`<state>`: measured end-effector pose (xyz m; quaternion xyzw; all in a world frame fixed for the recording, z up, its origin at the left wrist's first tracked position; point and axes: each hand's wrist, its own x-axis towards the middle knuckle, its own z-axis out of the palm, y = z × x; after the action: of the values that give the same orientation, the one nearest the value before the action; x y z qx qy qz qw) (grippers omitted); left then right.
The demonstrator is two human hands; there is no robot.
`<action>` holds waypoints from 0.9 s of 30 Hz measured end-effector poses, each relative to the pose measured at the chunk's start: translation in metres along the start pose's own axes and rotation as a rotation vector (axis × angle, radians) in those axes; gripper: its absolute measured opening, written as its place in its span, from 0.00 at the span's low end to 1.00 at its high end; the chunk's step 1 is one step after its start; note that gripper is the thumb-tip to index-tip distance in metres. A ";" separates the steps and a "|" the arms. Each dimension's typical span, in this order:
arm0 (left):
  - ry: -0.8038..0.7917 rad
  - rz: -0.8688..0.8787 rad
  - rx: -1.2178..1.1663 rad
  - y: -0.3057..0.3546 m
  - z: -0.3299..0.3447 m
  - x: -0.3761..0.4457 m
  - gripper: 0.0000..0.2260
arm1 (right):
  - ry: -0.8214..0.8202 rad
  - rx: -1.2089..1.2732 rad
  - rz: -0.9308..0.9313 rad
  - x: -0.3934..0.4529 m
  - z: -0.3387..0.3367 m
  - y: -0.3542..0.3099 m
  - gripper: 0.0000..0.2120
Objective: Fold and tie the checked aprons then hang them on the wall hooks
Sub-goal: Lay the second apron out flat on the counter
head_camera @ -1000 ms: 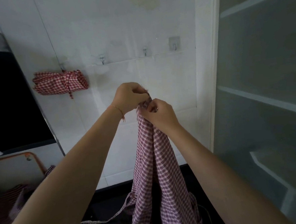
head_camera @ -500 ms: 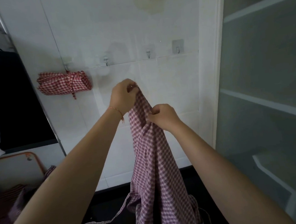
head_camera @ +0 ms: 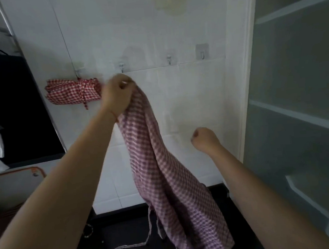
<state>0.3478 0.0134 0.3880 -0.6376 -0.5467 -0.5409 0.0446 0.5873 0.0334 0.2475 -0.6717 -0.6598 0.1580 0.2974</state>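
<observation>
The left hand (head_camera: 117,96) is raised at the end of an outstretched arm, its fingers curled tight round the top edge of a checked apron (head_camera: 162,167), close beneath one of the wall hooks (head_camera: 122,66). The apron hangs loose from that grip, falling in long folds toward the dark floor, with a thin tie (head_camera: 148,236) trailing off its lower edge. The right hand (head_camera: 205,139) sits lower and to the right, apart from the cloth, its fingers curled into a loose fist; it seems to hold nothing, though motion blur makes that hard to confirm. A folded and tied apron (head_camera: 72,91) already hangs from the leftmost hook (head_camera: 78,71).
</observation>
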 end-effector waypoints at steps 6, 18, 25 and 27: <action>-0.521 0.122 0.124 0.012 0.042 -0.038 0.03 | 0.018 0.697 -0.319 -0.029 -0.002 -0.072 0.07; -0.488 0.071 0.086 -0.005 0.057 -0.058 0.03 | -0.011 0.647 -0.189 -0.032 0.016 -0.055 0.04; -0.403 0.038 0.021 -0.015 0.069 -0.064 0.04 | -0.150 0.551 -0.116 -0.027 0.016 -0.041 0.02; -0.337 0.015 -0.003 -0.017 0.072 -0.065 0.06 | -0.236 0.544 -0.077 -0.026 0.018 -0.035 0.02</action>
<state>0.3929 0.0242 0.3013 -0.7234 -0.5409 -0.4268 -0.0447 0.5471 0.0100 0.2504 -0.5188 -0.6484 0.3944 0.3936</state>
